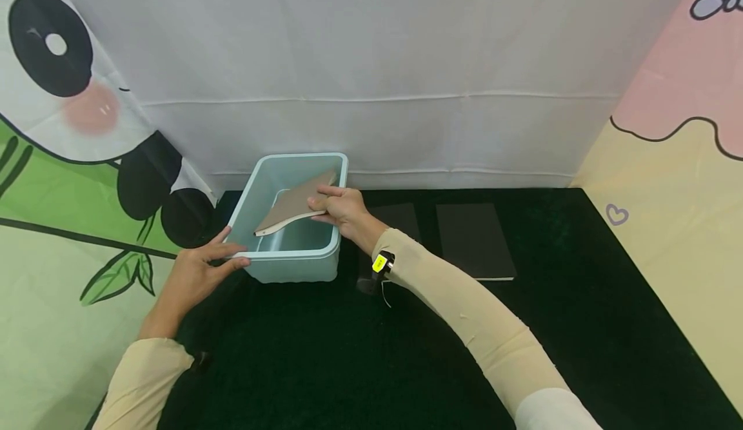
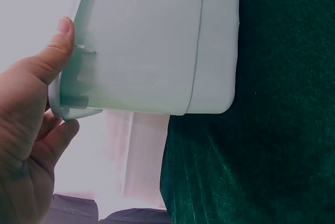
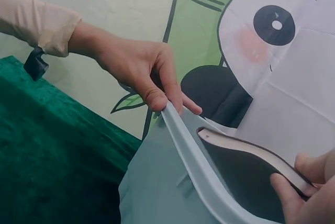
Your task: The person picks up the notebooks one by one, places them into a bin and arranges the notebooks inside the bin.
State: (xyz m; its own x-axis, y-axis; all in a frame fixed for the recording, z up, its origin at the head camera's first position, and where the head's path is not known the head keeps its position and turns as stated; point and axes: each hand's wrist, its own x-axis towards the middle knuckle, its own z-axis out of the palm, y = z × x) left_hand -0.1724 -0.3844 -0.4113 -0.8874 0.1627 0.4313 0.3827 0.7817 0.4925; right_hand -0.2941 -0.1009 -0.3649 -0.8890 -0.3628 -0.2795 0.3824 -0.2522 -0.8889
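A light blue plastic bin (image 1: 293,269) stands on the dark green cloth. My left hand (image 1: 197,274) grips its near left corner, with thumb and fingers on the rim (image 2: 56,85). My right hand (image 1: 346,214) pinches the right edge of a thin notebook (image 1: 298,201) with a brown-grey cover and pale pages. The notebook is tilted and slightly bent, partly inside the bin opening. In the right wrist view, the dark underside of the notebook (image 3: 238,174) shows inside the rim. The bin's floor is partly hidden under it.
Right of the bin, a dark notebook (image 1: 473,240) lies flat on the cloth. Another dark flat item (image 1: 400,218) lies between them, partly covered by my right arm. A white fabric wall (image 1: 406,133) rises behind; printed cloth panels flank both sides.
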